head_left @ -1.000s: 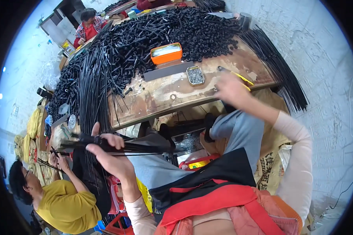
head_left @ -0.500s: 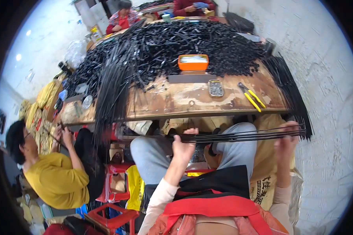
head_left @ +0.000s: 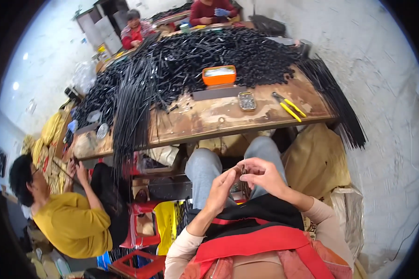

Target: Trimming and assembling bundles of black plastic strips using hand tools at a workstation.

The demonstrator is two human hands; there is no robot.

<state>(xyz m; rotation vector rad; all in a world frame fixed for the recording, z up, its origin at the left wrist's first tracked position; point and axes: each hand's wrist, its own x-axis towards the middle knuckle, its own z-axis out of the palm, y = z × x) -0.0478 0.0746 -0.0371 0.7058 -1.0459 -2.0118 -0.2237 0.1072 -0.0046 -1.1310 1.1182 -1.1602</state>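
Both hands meet over lap, left hand [head_left: 223, 186], right hand [head_left: 264, 176]; fingers pinching thin rod [head_left: 243, 169], long axis upright

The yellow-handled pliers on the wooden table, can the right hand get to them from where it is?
Probably yes. The yellow-handled pliers lie in the open near the front right edge of the worn wooden table, with nothing on top of them. The right hand is over the lap, though, pinching something thin together with the left hand.

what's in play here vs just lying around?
In hand:
left hand
right hand
thin black rods, pinched upright between both hands over the lap

Lying about:
orange tray
yellow-handled pliers
small tin
black rod pile
wooden table
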